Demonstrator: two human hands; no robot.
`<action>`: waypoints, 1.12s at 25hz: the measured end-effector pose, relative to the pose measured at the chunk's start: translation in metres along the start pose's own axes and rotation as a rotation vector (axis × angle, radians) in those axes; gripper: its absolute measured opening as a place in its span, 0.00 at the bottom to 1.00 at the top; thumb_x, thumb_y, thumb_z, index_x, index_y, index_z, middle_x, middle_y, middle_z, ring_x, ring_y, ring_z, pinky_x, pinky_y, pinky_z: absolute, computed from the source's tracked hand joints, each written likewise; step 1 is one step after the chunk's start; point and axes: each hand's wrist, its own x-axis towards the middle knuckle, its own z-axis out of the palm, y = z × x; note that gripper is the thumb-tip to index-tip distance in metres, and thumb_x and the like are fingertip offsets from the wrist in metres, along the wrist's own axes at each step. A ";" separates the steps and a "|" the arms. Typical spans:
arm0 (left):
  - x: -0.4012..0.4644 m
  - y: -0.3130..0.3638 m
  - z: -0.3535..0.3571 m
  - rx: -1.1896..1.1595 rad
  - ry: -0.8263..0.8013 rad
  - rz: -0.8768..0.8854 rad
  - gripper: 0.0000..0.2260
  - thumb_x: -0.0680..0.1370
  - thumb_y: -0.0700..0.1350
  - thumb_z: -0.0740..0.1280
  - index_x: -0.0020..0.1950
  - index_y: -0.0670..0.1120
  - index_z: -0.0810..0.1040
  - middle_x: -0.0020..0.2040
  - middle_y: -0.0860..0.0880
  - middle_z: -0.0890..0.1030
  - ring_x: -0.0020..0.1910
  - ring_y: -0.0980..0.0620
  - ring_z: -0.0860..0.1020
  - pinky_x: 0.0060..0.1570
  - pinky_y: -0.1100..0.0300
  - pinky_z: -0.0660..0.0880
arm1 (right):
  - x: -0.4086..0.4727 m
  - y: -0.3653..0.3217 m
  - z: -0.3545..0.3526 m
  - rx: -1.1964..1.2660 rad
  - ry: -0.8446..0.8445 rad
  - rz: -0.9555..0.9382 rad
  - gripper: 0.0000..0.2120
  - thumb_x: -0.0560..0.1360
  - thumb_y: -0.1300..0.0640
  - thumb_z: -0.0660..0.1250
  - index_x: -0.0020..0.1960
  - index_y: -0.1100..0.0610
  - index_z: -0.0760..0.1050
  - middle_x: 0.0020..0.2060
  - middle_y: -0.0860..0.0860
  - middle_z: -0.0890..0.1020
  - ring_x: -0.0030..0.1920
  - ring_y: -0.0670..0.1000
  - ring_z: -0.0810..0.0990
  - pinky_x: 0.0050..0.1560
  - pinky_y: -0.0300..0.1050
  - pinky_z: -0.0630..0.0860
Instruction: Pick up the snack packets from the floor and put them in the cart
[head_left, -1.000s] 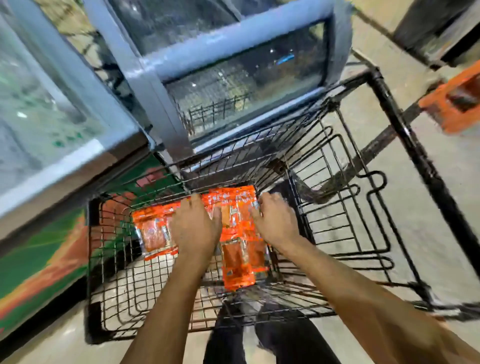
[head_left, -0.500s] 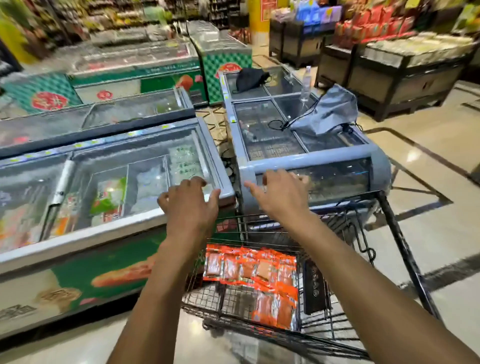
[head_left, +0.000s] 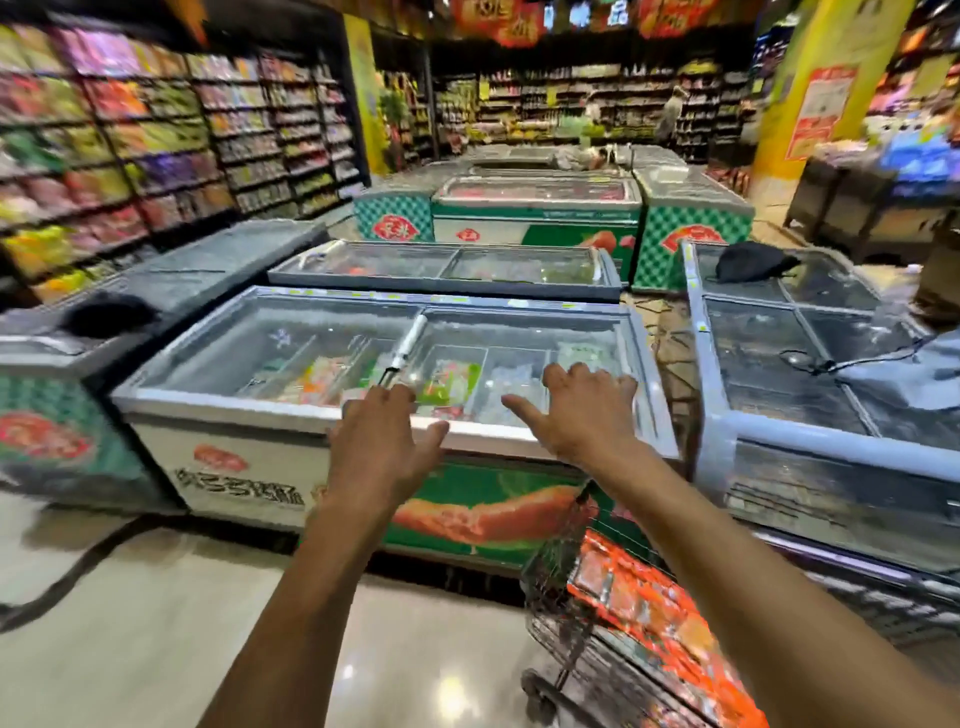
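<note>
Orange snack packets (head_left: 644, 608) lie in a strip inside the black wire cart (head_left: 550, 582) at the lower right. Both my arms reach forward above the cart. My left hand (head_left: 382, 441) is raised with fingers spread and holds nothing. My right hand (head_left: 582, 410) is also raised, fingers spread and empty, in front of the freezer. Neither hand touches the packets or the cart.
A glass-topped chest freezer (head_left: 363, 358) stands straight ahead, with a second freezer (head_left: 810, 374) to the right beside the cart. More freezers sit behind. Shelves of goods (head_left: 130, 145) line the left. Pale shiny floor (head_left: 156, 613) spreads at the lower left.
My hands let go of the orange packets in the cart and rose up and away. The view lifted from the cart to the store and swung left.
</note>
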 end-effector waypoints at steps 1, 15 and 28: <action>-0.007 -0.033 -0.014 0.032 0.011 -0.034 0.26 0.78 0.64 0.64 0.69 0.50 0.73 0.65 0.45 0.76 0.65 0.39 0.73 0.61 0.44 0.72 | 0.002 -0.032 0.006 0.017 -0.002 -0.038 0.38 0.75 0.24 0.48 0.70 0.51 0.70 0.65 0.57 0.76 0.65 0.61 0.75 0.68 0.66 0.63; -0.146 -0.429 -0.175 0.224 0.198 -0.632 0.26 0.77 0.66 0.64 0.69 0.51 0.74 0.65 0.47 0.79 0.62 0.40 0.77 0.60 0.46 0.71 | -0.033 -0.496 0.060 0.169 -0.027 -0.628 0.33 0.76 0.26 0.51 0.64 0.51 0.73 0.59 0.55 0.79 0.60 0.59 0.78 0.64 0.61 0.68; -0.263 -0.671 -0.193 0.318 0.270 -1.235 0.23 0.78 0.63 0.64 0.68 0.51 0.76 0.63 0.49 0.80 0.61 0.45 0.79 0.67 0.48 0.65 | -0.073 -0.852 0.159 0.311 -0.272 -1.154 0.30 0.76 0.28 0.56 0.62 0.48 0.78 0.58 0.52 0.81 0.57 0.57 0.80 0.61 0.58 0.72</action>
